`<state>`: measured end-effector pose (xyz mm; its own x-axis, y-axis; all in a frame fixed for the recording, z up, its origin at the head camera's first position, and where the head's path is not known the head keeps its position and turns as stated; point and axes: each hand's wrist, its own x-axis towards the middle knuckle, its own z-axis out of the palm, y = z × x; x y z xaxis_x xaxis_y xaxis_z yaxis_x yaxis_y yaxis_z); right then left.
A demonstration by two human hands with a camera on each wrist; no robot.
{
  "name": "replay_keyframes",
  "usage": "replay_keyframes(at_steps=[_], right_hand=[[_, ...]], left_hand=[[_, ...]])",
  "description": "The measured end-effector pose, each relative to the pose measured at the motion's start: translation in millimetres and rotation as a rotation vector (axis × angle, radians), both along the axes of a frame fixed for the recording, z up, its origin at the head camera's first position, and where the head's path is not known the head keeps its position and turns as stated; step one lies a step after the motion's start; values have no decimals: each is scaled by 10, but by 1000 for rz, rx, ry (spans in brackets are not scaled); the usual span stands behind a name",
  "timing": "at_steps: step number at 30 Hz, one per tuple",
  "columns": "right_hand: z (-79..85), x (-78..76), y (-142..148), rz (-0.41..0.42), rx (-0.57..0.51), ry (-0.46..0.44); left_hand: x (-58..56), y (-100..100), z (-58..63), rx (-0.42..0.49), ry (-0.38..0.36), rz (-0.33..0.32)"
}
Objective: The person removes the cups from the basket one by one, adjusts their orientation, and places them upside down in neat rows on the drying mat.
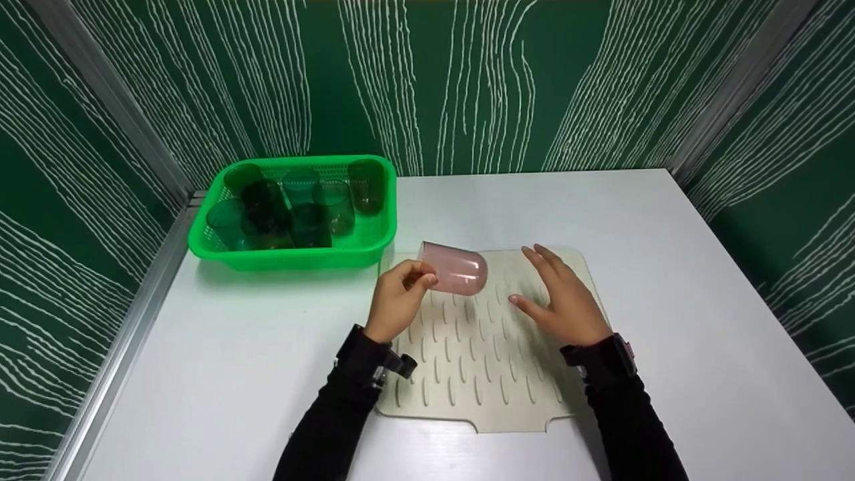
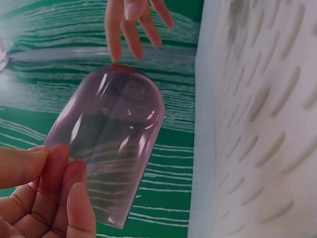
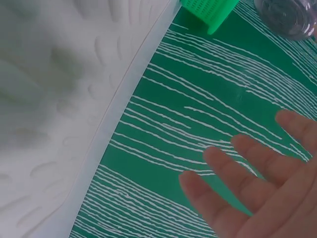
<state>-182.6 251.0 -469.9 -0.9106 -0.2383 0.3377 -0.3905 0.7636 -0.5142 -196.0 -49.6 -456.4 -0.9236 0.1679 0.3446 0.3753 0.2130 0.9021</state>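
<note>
One pink cup (image 1: 461, 269) lies sideways in the air above the pale mat (image 1: 477, 364). We pinch it near the rim with our left hand (image 1: 397, 300); our right hand (image 1: 566, 304), fingers spread, hovers apart near its base. Beyond, we see darker cups (image 1: 266, 208) in a green basket (image 1: 307, 258).

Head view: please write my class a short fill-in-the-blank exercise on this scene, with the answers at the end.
1. The left hand grips a pink cup, while the right hand holds ____.
2. The cup's closed end points toward the person's ____ hand.
3. The basket containing the other cups is coloured ____.
4. The mat lies on a table coloured ____.

Missing words: nothing; right; green; white.
</note>
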Motion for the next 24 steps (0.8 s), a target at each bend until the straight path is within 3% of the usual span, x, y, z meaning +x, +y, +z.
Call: replay_keyframes(at_steps=[8, 18, 24], right_hand=[[-30, 30, -132, 99, -31, 78], [-55, 68, -310, 151, -88, 52], [-113, 59, -439, 197, -194, 76]], left_hand=[[43, 219, -135, 122, -222, -81], [87, 333, -216, 246, -382, -138], [81, 357, -241, 278, -419, -149]])
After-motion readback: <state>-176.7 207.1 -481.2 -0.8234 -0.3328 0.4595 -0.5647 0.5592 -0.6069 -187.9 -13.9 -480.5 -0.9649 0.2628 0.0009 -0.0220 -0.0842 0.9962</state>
